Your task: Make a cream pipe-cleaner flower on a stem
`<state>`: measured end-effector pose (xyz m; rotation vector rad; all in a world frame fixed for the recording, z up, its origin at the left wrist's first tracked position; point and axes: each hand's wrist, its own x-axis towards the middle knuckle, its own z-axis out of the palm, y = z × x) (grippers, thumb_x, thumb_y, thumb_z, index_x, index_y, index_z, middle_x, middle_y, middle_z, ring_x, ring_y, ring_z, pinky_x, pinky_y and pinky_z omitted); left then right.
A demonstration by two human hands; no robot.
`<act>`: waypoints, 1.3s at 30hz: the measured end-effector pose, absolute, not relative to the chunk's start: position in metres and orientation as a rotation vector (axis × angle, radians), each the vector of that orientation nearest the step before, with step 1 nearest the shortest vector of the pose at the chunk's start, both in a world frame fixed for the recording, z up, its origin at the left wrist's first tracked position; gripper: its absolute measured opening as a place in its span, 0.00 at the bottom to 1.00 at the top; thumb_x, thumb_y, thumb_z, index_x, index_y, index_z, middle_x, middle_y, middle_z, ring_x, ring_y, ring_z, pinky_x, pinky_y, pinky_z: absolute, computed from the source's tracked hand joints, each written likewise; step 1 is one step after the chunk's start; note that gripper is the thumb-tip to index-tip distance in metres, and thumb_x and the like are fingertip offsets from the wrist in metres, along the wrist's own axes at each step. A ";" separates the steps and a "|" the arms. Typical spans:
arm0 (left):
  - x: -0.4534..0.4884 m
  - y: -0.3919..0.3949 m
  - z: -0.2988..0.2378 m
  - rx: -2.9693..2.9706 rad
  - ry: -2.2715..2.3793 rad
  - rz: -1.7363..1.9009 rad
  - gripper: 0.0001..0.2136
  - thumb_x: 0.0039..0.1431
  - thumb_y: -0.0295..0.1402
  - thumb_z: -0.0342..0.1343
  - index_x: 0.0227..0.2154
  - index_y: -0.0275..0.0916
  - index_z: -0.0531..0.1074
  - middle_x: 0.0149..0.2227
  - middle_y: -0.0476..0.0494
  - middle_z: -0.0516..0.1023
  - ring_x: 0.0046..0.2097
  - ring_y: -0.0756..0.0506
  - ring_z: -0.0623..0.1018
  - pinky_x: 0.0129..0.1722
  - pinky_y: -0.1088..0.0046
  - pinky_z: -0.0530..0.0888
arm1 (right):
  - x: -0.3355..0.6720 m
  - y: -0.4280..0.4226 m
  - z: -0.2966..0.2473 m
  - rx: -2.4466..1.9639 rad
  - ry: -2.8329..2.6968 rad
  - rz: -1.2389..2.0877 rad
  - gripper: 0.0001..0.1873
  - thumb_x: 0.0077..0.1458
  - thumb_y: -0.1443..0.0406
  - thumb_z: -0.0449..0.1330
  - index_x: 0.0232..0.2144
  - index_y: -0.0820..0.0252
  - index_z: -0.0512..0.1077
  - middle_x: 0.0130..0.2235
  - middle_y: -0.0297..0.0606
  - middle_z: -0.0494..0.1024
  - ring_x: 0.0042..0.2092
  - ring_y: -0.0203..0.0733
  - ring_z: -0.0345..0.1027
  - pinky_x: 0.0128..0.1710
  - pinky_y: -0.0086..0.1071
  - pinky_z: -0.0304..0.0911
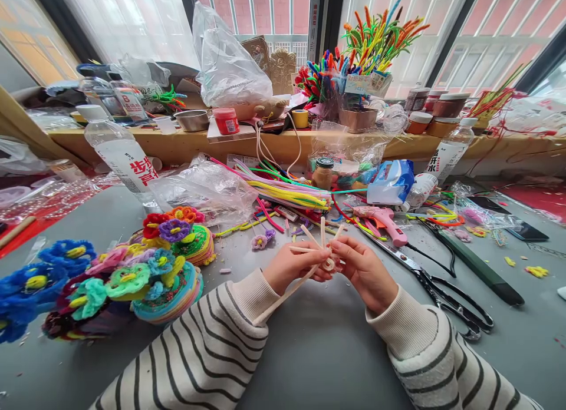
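Observation:
My left hand [289,265] and my right hand [365,270] meet over the grey table [318,339], both pinching cream pipe cleaners [321,245]. The stems are coiled between my fingertips, with several ends sticking up and one long end trailing down toward my left sleeve. Finished pipe-cleaner flowers [132,277] in many colours lie in a pile to the left of my left arm. A small purple flower [262,240] lies just beyond my hands.
Black scissors [442,289] and a pink glue gun [384,220] lie right of my right hand. Loose coloured pipe cleaners [287,192], plastic bags, a water bottle [121,156] and a small jar [323,173] crowd the table's far side. A wooden shelf [287,142] holds cups of pipe cleaners.

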<state>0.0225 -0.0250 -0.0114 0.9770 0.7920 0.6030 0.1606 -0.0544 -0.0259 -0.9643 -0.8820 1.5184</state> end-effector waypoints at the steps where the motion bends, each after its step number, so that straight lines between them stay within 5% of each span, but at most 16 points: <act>1: 0.023 -0.025 -0.011 0.963 0.801 0.621 0.10 0.38 0.35 0.57 0.22 0.33 0.68 0.21 0.47 0.73 0.23 0.51 0.72 0.28 0.73 0.68 | 0.161 -0.054 -0.026 -0.992 -0.892 1.483 0.08 0.43 0.61 0.57 0.24 0.61 0.65 0.24 0.31 0.64 0.23 0.28 0.53 0.23 0.26 0.51; 5: 0.022 -0.021 -0.011 0.898 0.884 0.736 0.10 0.38 0.36 0.57 0.22 0.34 0.69 0.22 0.49 0.71 0.25 0.53 0.70 0.28 0.77 0.65 | 0.160 -0.052 -0.028 -1.156 -0.979 1.151 0.11 0.44 0.58 0.55 0.28 0.59 0.63 0.24 0.30 0.62 0.23 0.29 0.53 0.22 0.25 0.52; 10: 0.021 -0.019 -0.013 0.870 0.949 0.827 0.10 0.37 0.37 0.57 0.19 0.35 0.70 0.24 0.50 0.69 0.26 0.55 0.66 0.26 0.79 0.63 | 0.154 -0.056 -0.026 -1.293 -1.413 0.843 0.14 0.47 0.56 0.51 0.21 0.61 0.64 0.22 0.32 0.63 0.23 0.32 0.54 0.23 0.27 0.52; 39: 0.029 -0.027 -0.022 0.750 0.724 0.942 0.06 0.43 0.31 0.54 0.20 0.33 0.68 0.22 0.49 0.69 0.25 0.54 0.68 0.27 0.77 0.64 | 0.141 -0.054 -0.029 -1.198 -1.491 0.846 0.12 0.51 0.61 0.47 0.22 0.62 0.63 0.19 0.30 0.61 0.22 0.30 0.53 0.22 0.24 0.50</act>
